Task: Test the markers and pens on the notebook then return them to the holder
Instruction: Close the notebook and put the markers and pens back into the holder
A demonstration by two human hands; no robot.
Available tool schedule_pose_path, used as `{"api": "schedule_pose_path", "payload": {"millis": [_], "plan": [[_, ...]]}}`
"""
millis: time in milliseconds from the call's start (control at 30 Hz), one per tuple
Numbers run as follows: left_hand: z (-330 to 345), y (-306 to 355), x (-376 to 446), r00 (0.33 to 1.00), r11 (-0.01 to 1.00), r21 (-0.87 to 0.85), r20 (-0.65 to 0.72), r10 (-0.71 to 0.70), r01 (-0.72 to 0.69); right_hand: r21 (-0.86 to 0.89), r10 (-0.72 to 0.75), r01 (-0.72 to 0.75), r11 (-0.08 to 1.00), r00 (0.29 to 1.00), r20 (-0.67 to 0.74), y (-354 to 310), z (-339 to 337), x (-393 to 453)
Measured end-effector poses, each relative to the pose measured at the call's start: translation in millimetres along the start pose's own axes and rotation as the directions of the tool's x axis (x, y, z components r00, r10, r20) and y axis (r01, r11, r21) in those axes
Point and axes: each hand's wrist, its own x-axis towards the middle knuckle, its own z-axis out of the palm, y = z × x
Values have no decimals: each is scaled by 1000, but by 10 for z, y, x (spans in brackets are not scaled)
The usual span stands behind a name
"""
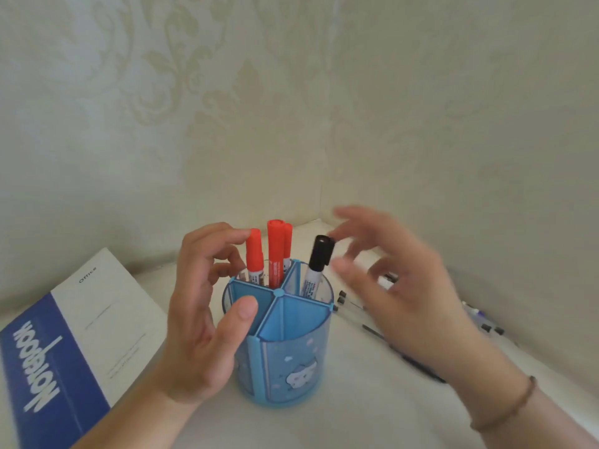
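A round blue holder (285, 361) with divided compartments stands on the white table. Three red-capped markers (275, 254) stand in its far compartment, and a black-capped marker (319, 260) leans in the right one. My left hand (201, 312) curves around the holder's left side, its thumb on the rim and a fingertip against the leftmost red cap. My right hand (398, 286) hovers, blurred, just right of the black marker with fingers spread and nothing in it. A closed blue and white notebook (81, 335) lies to the left.
Several pens (421, 319) lie loose on the table to the right of the holder, partly hidden behind my right hand. Patterned walls meet in a corner right behind the holder. A bead bracelet (505, 409) sits on my right wrist.
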Motion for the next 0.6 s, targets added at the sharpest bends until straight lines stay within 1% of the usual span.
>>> {"api": "schedule_pose_path", "payload": {"millis": [33,67,100,133,167,200,233,300,367,500,533,600], "plan": [[-2,-1,-1,1000,1000,-4,-1,-1,1,-10,71,-72,997,995,-70,70,-92,36],[-4,-2,1,1000,1000,-8,-5,-2,2,-99,161,-173,980,980,-118,184,-198,77],[-10,-4,1,1000,1000,-14,-11,-3,3,-247,270,-296,923,954,-131,332,-305,103],[-13,-7,2,1000,1000,-21,-15,-6,6,-413,396,-409,814,910,-120,487,-396,109],[-15,-10,0,1000,1000,-27,-18,-10,10,-553,513,-482,680,851,-110,618,-452,104],[-17,-13,-2,1000,1000,-29,-19,-12,11,-648,590,-502,573,801,-99,724,-468,89],[-18,-15,-5,1000,1000,-25,-19,-11,11,-703,636,-498,507,767,-85,789,-451,81],[-17,-15,-10,1000,1000,-16,-19,-8,8,-741,676,-476,474,736,-41,810,-382,72],[-13,-7,-7,1000,1000,-19,-21,0,0,-780,685,-434,452,729,-9,716,-327,72],[-16,5,3,1000,1000,-6,-25,1,-1,-907,675,-273,321,738,17,573,-203,56],[-15,4,3,1000,1000,-2,-24,-1,1,-917,679,-257,304,734,20,563,-175,54],[-15,-3,0,1000,1000,4,-24,-6,6,-901,708,-278,334,705,45,536,-151,64]]}}
